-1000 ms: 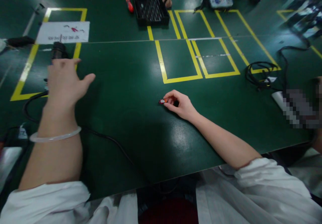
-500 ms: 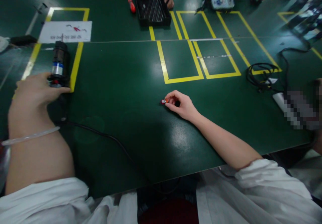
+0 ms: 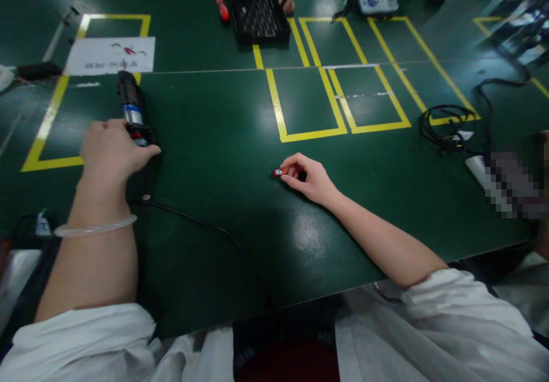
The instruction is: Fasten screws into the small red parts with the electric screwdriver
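Note:
My left hand (image 3: pixel 112 148) is wrapped round the near end of a black corded tool with a blue and silver band (image 3: pixel 130 107), which lies on the green table (image 3: pixel 214 142) pointing away from me. A clear bangle sits on that wrist. The tool's black cable (image 3: pixel 193 222) trails toward the table's near edge. My right hand (image 3: pixel 309 177) rests mid-table with its fingers pinched on a small red and orange part (image 3: pixel 278 172) lying on the surface.
Yellow tape rectangles (image 3: pixel 304 104) mark the table. A white paper sheet (image 3: pixel 109 56) lies far left. A black tray (image 3: pixel 257 13), a red screwdriver (image 3: pixel 222 8) and other people's hands are at the far edge. A coiled black cable (image 3: pixel 444 124) lies right.
My left hand reached out, took the black tool by its near end and has dragged it right and nearer, off the yellow tape. My right hand stays pinched on the small red part.

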{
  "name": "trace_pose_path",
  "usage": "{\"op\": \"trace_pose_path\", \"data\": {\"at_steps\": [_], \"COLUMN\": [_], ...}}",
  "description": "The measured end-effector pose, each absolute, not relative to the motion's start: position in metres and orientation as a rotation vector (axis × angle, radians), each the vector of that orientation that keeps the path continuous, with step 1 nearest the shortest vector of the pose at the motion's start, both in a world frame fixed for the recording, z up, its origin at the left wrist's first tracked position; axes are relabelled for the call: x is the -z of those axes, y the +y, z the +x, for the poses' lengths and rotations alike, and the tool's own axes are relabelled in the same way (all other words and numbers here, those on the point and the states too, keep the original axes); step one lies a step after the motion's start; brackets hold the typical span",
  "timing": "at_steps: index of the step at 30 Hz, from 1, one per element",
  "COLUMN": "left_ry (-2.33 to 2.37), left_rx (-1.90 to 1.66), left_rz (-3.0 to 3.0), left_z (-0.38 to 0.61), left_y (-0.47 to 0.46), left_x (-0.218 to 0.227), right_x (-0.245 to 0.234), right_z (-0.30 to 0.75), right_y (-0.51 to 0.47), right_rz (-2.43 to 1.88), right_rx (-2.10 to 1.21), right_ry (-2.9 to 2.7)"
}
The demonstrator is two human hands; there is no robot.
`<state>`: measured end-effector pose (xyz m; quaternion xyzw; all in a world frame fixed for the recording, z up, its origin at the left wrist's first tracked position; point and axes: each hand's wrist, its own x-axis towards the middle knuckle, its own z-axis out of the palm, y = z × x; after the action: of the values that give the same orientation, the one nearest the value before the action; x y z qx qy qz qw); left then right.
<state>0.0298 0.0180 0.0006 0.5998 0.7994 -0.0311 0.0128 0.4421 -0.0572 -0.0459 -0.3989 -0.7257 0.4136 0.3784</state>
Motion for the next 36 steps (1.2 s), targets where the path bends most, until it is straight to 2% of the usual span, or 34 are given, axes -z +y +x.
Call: {"op": "trace_pose_path", "data": {"at_steps": [3, 8, 18, 24, 36], "left_ry": [2.490, 2.226, 1.800, 1.626, 1.623], "left_rx": [0.077, -0.133, -0.268, -0.352, -0.353], "left_rz": [1.931, 2.233, 2.522, 2.579, 2.561], "left_z": [0.071, 0.129, 0.222, 0.237, 0.239], "left_y": [0.009, -0.009, -0.058, -0.073, -0.075], "left_x": [-0.007, -0.006, -0.001, 0.006, 0.006], "right_x": [0.045, 0.044, 0.042, 0.045, 0.045], "right_z": [0.442, 0.442, 0.439, 0.440, 0.443], "right_y": [-0.057, -0.057, -0.059, -0.059, -0.059], "right_rz": [-1.023, -1.018, -1.081, -1.010, -1.002], "right_rx": [-1.042, -0.962, -0.902, -0.795, -0.761], "right_ry": [-1.859, -1.855, -1.816, -1.900, -2.061]}}
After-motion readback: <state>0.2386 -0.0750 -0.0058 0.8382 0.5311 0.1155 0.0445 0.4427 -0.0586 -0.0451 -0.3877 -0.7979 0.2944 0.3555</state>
